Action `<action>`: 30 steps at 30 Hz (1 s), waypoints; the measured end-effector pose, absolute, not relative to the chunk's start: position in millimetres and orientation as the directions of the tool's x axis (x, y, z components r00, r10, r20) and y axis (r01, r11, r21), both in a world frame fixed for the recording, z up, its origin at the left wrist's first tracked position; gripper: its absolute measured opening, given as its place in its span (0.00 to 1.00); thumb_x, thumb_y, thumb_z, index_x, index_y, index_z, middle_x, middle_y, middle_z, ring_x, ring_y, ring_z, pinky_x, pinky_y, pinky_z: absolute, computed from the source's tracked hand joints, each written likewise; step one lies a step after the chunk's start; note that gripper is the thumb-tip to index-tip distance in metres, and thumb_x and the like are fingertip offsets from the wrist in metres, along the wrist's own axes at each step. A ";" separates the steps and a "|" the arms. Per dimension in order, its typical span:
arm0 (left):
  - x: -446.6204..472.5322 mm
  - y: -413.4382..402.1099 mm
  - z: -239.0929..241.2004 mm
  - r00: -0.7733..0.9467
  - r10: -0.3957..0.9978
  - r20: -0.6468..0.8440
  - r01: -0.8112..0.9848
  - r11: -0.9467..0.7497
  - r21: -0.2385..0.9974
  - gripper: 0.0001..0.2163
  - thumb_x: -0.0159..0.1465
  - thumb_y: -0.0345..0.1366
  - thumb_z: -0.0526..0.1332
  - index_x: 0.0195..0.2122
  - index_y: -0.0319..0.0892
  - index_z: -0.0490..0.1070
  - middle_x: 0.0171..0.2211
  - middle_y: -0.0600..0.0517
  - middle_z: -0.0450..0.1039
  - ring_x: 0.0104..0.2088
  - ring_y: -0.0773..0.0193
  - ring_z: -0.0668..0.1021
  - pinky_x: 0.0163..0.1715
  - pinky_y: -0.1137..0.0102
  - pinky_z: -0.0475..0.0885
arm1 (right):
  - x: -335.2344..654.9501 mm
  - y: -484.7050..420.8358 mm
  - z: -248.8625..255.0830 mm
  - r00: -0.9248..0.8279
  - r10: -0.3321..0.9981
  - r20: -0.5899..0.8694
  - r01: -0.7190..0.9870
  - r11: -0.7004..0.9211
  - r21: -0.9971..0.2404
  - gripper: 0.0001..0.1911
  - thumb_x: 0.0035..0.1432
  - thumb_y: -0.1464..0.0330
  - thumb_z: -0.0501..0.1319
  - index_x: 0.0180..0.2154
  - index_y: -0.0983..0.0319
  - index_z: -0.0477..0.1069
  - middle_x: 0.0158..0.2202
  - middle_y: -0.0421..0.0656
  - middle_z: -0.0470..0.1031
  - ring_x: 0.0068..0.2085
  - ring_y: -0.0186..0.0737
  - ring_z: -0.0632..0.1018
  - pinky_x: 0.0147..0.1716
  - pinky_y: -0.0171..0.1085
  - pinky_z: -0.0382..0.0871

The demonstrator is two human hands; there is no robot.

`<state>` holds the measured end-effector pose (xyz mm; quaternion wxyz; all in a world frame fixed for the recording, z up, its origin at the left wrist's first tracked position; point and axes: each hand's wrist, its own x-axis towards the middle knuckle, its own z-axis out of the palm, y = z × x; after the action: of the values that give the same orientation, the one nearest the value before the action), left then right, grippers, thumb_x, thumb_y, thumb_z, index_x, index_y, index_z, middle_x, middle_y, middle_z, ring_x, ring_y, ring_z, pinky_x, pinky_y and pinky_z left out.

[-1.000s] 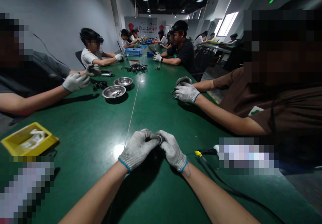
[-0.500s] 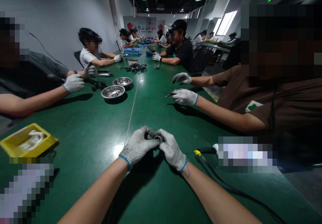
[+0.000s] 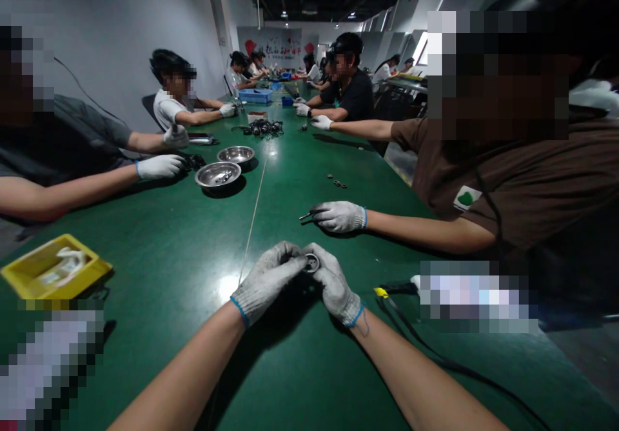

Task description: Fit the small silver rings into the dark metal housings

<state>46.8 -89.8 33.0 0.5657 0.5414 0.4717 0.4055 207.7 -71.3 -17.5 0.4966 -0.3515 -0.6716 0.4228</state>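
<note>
Between my two gloved hands is a small round metal part (image 3: 312, 263) with a raised rim and what look like small holes in its face. My left hand (image 3: 271, 279) grips it from the left, thumb along its near side. My right hand (image 3: 334, 284) closes round its other side, fingers curled. Both hands wear whitish knit gloves with blue cuffs, the fingertips darkened. They hold the part above the green table (image 3: 174, 328). The far side of the part is hidden by my fingers.
At right, a co-worker's gloved hand (image 3: 338, 217) holds a thin tool close to my hands; small rings (image 3: 337, 182) lie beyond. Metal bowls (image 3: 217, 177) stand ahead left, a yellow bin (image 3: 55, 270) at left. A black cable (image 3: 449, 365) runs along the right.
The round part now faces me more, shifted slightly right. The right co-worker's near hand has come closer with the tool; their other hand reached far forward, uncovering small rings. The left co-worker's hand moved toward black parts.
</note>
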 end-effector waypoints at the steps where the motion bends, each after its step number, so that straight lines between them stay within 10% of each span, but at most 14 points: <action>1: 46.6 -89.4 33.2 0.211 0.976 -0.058 0.083 0.042 0.996 0.13 0.64 0.47 0.66 0.37 0.41 0.72 0.31 0.53 0.73 0.33 0.64 0.75 0.36 0.70 0.71 | 208.0 -70.5 -17.3 -0.244 0.898 0.366 0.048 0.388 -0.920 0.08 0.51 0.65 0.55 0.34 0.59 0.68 0.33 0.42 0.73 0.35 0.43 0.72 0.38 0.40 0.66; 6: 42.6 -93.7 30.2 0.193 0.949 0.248 0.285 -0.296 0.912 0.07 0.69 0.38 0.60 0.39 0.41 0.75 0.36 0.50 0.77 0.38 0.62 0.79 0.41 0.69 0.73 | 208.4 -68.6 -17.7 -0.240 0.899 0.365 0.008 0.378 -0.926 0.08 0.48 0.65 0.55 0.32 0.59 0.66 0.30 0.41 0.68 0.33 0.41 0.68 0.35 0.39 0.63; 16: 32.6 -99.6 12.0 0.428 0.599 0.677 0.576 -0.758 0.306 0.13 0.70 0.31 0.58 0.52 0.44 0.78 0.31 0.50 0.73 0.30 0.62 0.75 0.30 0.69 0.70 | 204.0 -68.3 -25.2 -0.206 0.889 0.409 -0.002 0.417 -0.909 0.08 0.47 0.66 0.54 0.33 0.60 0.66 0.29 0.40 0.67 0.32 0.40 0.66 0.33 0.39 0.60; 30: 29.9 -103.9 19.5 0.225 0.690 0.687 0.507 -0.686 0.523 0.11 0.68 0.28 0.60 0.49 0.42 0.78 0.32 0.52 0.75 0.30 0.67 0.78 0.31 0.73 0.72 | 201.6 -68.2 -20.8 -0.229 0.905 0.359 0.005 0.370 -0.929 0.08 0.45 0.66 0.54 0.32 0.59 0.65 0.28 0.39 0.65 0.31 0.39 0.65 0.32 0.38 0.58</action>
<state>29.9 -103.9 19.5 0.0940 0.7770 0.3852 0.4890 201.6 -68.2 -20.8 0.5127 -0.3501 -0.6497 0.4387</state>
